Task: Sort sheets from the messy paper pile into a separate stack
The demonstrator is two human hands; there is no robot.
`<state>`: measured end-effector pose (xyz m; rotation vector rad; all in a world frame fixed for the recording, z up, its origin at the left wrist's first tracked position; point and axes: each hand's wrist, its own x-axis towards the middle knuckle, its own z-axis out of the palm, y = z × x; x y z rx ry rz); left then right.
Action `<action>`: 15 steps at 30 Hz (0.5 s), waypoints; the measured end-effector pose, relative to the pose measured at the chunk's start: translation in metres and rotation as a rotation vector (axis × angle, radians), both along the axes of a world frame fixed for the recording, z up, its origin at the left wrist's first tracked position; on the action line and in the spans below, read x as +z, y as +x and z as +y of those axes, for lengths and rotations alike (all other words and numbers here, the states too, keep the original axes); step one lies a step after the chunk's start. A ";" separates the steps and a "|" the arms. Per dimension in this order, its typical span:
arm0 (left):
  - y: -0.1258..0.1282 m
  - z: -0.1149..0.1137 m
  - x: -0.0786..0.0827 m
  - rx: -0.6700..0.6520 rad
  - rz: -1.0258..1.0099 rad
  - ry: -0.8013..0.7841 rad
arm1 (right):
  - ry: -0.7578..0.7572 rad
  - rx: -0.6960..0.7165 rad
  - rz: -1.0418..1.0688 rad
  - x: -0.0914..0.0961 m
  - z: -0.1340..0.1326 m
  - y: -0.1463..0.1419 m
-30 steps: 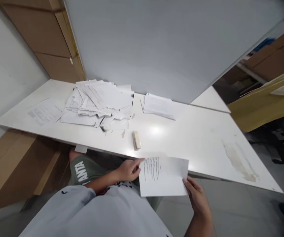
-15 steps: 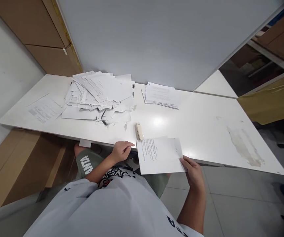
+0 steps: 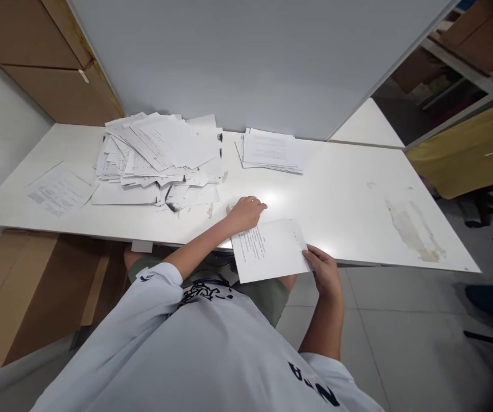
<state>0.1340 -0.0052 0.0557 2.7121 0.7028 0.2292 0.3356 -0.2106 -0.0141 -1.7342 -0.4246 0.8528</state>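
My right hand (image 3: 324, 264) pinches the right edge of a printed sheet of paper (image 3: 272, 252), thumb on top. The sheet hangs partly over the table's front edge, and other sheets may lie beneath it. Just beyond its upper left corner, my left hand (image 3: 247, 214) lies over the spot of the cream stapler, fingers curled and index finger pointing right. That hand covers nearly all of the stapler, so how the fingers grip it is hidden.
A messy heap of papers (image 3: 156, 151) covers the table's back left. To its right sits a neater paper stack (image 3: 267, 150). A loose printed sheet (image 3: 60, 189) lies far left. A grey panel (image 3: 246, 63) rises behind the white table (image 3: 341, 194), which has a worn patch (image 3: 413, 229).
My left hand has moved forward and right, from beside the sheet's left edge to over the stapler. My right hand still holds the sheet; the view has shifted slightly.
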 end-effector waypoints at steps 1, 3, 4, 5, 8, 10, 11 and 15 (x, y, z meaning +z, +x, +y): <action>0.001 0.000 -0.004 -0.002 0.010 -0.005 | -0.002 0.001 0.008 0.001 0.001 0.001; 0.000 0.001 -0.008 -0.009 0.010 -0.022 | -0.007 -0.008 0.021 0.001 0.001 0.002; -0.001 0.001 -0.010 -0.017 0.009 -0.032 | -0.011 -0.010 0.025 0.000 -0.001 0.003; -0.001 0.001 -0.010 -0.025 0.007 -0.039 | -0.017 -0.008 0.026 0.000 -0.002 0.004; 0.000 0.000 -0.014 -0.026 -0.033 -0.066 | -0.036 0.011 0.010 -0.002 -0.008 0.005; 0.001 -0.001 -0.019 -0.007 -0.073 -0.078 | -0.033 0.011 0.005 -0.002 -0.012 0.005; 0.002 -0.001 -0.021 -0.007 -0.083 -0.081 | -0.024 0.007 0.012 -0.002 -0.013 0.005; 0.003 0.001 -0.021 -0.054 -0.067 -0.124 | -0.007 -0.029 0.058 -0.002 -0.011 0.003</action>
